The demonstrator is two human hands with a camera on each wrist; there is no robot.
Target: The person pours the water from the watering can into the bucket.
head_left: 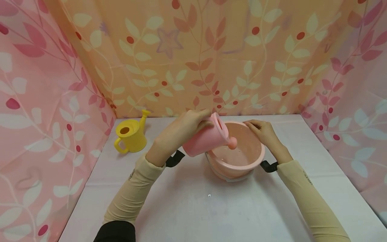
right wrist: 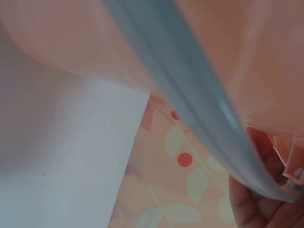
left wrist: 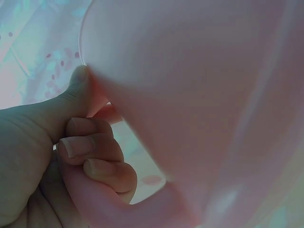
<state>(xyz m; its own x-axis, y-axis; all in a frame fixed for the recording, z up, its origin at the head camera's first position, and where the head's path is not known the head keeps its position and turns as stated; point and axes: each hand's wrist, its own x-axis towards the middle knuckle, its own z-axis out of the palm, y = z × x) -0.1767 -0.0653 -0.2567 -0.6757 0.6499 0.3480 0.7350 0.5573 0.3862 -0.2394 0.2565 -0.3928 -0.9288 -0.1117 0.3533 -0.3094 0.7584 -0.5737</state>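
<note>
My left hand (head_left: 182,129) grips the handle of a pink watering can (head_left: 203,140). The can is tilted, its round sprinkler head leaning over the opening of a light pink bucket (head_left: 242,167). In the left wrist view, fingers (left wrist: 107,173) curl round the handle while the thumb lies up against the can's rim. My right hand (head_left: 264,131) holds the bucket by its far right rim. A grey bail handle (right wrist: 199,95) hangs down along the bucket and crosses in front of those fingers in the right wrist view. Some water drops show inside the bucket.
A yellow watering can (head_left: 134,139) stands at the table's back left, its spout pointing right and up. The white table (head_left: 181,211) is bordered by leaf-patterned cloth (head_left: 169,67) at the back and both sides.
</note>
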